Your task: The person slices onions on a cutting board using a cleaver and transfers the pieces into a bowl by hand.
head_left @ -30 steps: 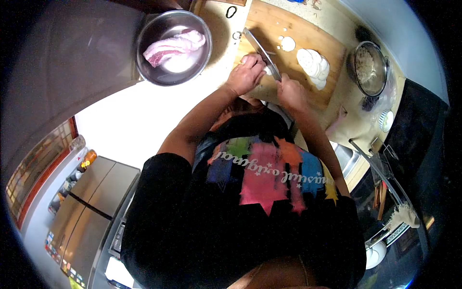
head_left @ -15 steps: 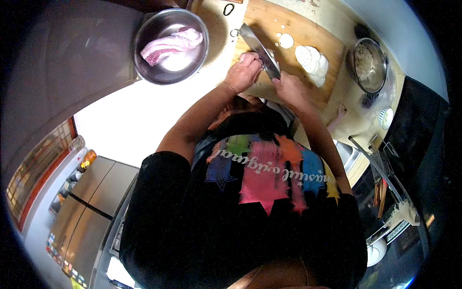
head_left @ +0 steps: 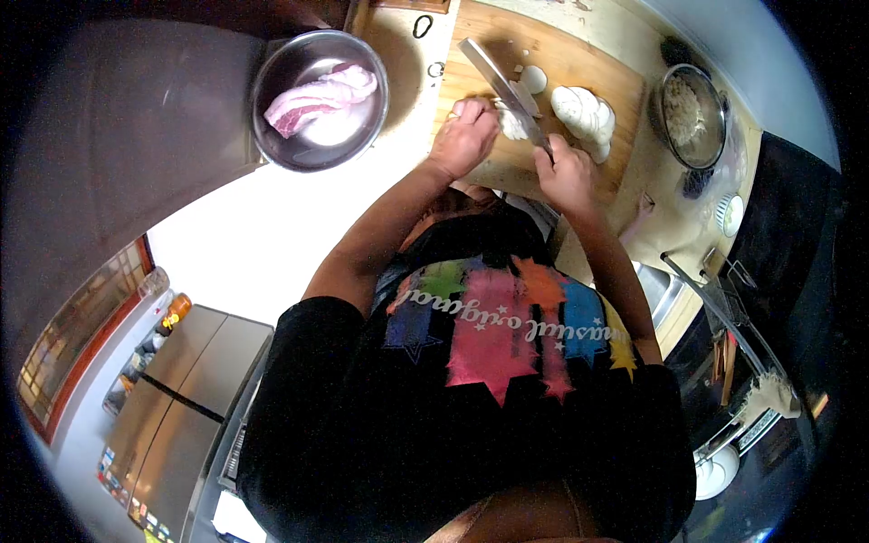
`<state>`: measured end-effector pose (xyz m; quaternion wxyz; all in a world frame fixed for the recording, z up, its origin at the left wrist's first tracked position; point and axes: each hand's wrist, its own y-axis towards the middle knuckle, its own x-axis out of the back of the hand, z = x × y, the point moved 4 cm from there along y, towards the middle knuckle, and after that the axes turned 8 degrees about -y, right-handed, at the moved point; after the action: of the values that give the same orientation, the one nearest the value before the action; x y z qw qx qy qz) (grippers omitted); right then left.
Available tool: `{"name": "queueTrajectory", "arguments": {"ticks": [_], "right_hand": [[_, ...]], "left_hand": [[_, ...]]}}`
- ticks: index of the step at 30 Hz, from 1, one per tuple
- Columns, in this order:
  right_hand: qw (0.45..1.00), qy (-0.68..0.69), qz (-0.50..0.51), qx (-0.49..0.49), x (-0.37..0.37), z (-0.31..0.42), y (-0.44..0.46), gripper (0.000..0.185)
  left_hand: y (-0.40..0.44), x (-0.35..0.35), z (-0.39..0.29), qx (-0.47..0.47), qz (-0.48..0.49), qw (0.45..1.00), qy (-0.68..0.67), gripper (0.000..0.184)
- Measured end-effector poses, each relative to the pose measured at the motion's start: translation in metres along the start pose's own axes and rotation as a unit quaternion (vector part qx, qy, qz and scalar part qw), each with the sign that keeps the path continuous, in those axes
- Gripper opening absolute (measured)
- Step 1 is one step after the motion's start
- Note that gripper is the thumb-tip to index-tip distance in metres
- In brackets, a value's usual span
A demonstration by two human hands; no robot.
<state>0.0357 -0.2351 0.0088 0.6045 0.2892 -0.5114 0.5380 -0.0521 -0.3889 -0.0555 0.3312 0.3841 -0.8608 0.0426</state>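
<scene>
My right hand point(head_left: 568, 174) is closed round the handle of a cleaver point(head_left: 507, 90), whose long blade points up and left over the wooden cutting board point(head_left: 597, 68). The fingers of my left hand point(head_left: 465, 138) are bent and pressed down at the board's left side, against cut white radish slices point(head_left: 512, 123). These slices lie between that hand and the blade, partly covered by both. Right of the cleaver, a row of overlapping round radish slices point(head_left: 584, 116) rests on the board. One loose round slice point(head_left: 533, 80) lies above, near small white bits.
A steel bowl point(head_left: 384, 109) with a slab of raw meat point(head_left: 321, 98) stands to the left. On the right are another metal bowl point(head_left: 722, 118) with pale contents and a small striped bowl point(head_left: 730, 215). A black ring-shaped band point(head_left: 423, 26) lies near the board's upper left.
The cleaver and my right hand have moved right, away from my left hand. More of the cut radish slices now shows between them. My left hand stays on the board.
</scene>
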Motion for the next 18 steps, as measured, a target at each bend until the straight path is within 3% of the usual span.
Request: {"name": "queueTrajectory", "arguments": {"ticks": [1,3,4,6,8,10,12,14,16,18], "right_hand": [[1.000,0.001,-0.002,-0.002,0.003,-0.002,-0.003,0.025],[0.996,-0.008,-0.077,0.036,0.016,-0.005,-0.012,0.026],[0.996,-0.007,-0.080,0.033,0.020,-0.009,-0.015,0.026],[0.988,-0.043,-0.122,0.083,0.029,-0.010,-0.023,0.032],[0.988,-0.071,-0.099,0.091,0.035,-0.011,-0.029,0.034],[0.988,-0.097,-0.073,0.099,0.034,-0.012,-0.032,0.035],[0.973,-0.114,-0.096,0.176,0.032,-0.006,-0.034,0.036],[0.968,-0.125,-0.106,0.189,0.026,0.000,-0.034,0.035],[0.963,-0.138,-0.114,0.202,0.019,0.004,-0.033,0.034],[0.960,-0.122,-0.121,0.221,0.015,0.007,-0.032,0.029]], "left_hand": [[0.000,0.002,0.000,-0.002,0.001,1.000,0.000,0.022],[-0.002,0.021,0.003,-0.005,-0.136,0.990,0.019,0.016],[-0.003,0.034,0.005,0.047,-0.175,0.983,-0.036,0.017],[-0.008,0.061,0.003,0.066,-0.290,0.953,-0.051,0.020],[-0.005,0.085,-0.020,0.050,-0.304,0.950,-0.043,0.020],[0.008,0.099,-0.040,0.038,-0.256,0.966,0.001,0.027],[0.032,0.084,-0.058,-0.005,0.018,0.999,0.040,0.042],[0.050,0.067,-0.071,0.030,0.205,0.976,0.069,0.050],[0.063,0.050,-0.059,0.039,0.245,0.965,0.087,0.049],[0.069,0.032,-0.046,0.016,0.351,0.931,0.102,0.043]]}}
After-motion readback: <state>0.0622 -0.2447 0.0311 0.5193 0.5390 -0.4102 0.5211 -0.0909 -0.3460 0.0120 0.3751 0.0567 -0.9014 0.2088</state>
